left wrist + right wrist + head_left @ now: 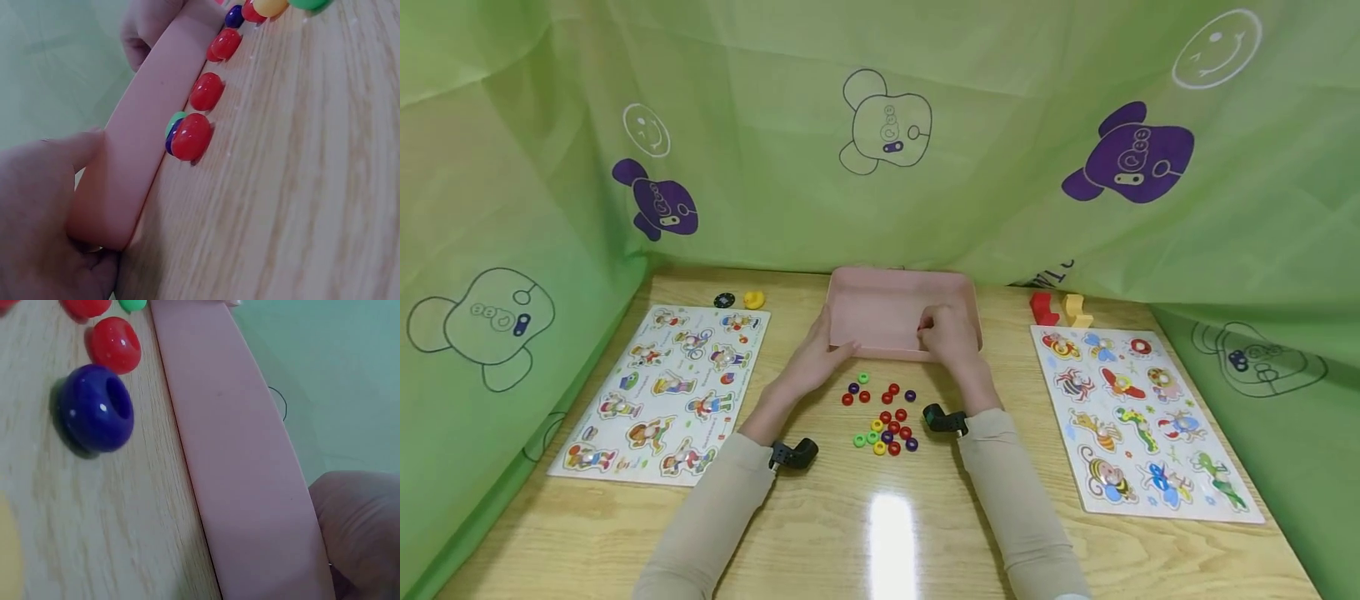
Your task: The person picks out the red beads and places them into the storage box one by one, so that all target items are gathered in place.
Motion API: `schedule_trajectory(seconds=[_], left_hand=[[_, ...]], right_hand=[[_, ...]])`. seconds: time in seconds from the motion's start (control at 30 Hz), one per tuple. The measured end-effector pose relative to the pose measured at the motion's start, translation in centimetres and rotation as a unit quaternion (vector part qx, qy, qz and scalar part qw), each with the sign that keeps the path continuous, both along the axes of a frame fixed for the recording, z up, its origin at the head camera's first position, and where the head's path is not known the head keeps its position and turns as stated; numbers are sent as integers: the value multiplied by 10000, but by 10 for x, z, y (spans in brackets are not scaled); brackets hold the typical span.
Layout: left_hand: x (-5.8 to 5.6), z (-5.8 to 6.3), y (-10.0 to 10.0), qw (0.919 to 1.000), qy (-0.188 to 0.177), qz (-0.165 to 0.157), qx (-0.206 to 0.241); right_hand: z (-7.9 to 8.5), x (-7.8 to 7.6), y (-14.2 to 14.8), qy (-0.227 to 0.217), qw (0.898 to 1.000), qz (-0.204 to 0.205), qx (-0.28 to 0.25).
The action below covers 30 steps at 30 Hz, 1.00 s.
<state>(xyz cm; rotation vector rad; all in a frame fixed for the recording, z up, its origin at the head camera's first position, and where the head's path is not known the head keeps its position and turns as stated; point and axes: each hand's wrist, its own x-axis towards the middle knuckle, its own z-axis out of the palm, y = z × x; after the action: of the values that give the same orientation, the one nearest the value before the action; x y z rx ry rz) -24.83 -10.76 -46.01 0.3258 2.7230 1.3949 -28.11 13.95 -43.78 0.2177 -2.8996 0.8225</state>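
Observation:
A shallow pink tray (887, 302) lies on the table in front of me. My left hand (814, 357) grips its near left corner, and in the left wrist view the thumb (78, 150) lies at the rim while the other fingers go round the outside. My right hand (949, 335) reaches over the near wall into the tray, pinching a red bead (921, 328) that is mostly covered by the fingers. Several loose beads lie on the wood just before the tray, among them a purple bead (97, 409) and a green bead (863, 378).
A puzzle board with figures (658, 392) lies at the left; another with insects (1142, 417) lies at the right. Behind them are a yellow duck (754, 299), a black disc (724, 300), a red block (1043, 308) and a yellow block (1077, 311). Green cloth (760, 200) encloses the table.

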Motion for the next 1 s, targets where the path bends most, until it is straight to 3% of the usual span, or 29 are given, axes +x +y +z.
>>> schedule_trajectory(seconds=[0.23,0.43,0.57,0.73,0.87,1.0], left_hand=[[0,0,2,9999,-113,77,-63],[0,0,2,9999,-21,38,-109],[1,2,1,9999,8,73,-144],[3,4,1,9998,-86,129,-157],[3,3,1,9997,-68,106,-195],[2,1,0,9998,-7,75,-159]], right_hand=[[14,6,6,311,9979,544,-172],[37,34,1,580,9866,1500,-287],[43,59,-6,294,9786,2015,-290],[39,87,-12,-272,9656,2578,198],[33,100,-14,-650,9550,2817,672],[27,104,-16,-762,9510,2836,969]])
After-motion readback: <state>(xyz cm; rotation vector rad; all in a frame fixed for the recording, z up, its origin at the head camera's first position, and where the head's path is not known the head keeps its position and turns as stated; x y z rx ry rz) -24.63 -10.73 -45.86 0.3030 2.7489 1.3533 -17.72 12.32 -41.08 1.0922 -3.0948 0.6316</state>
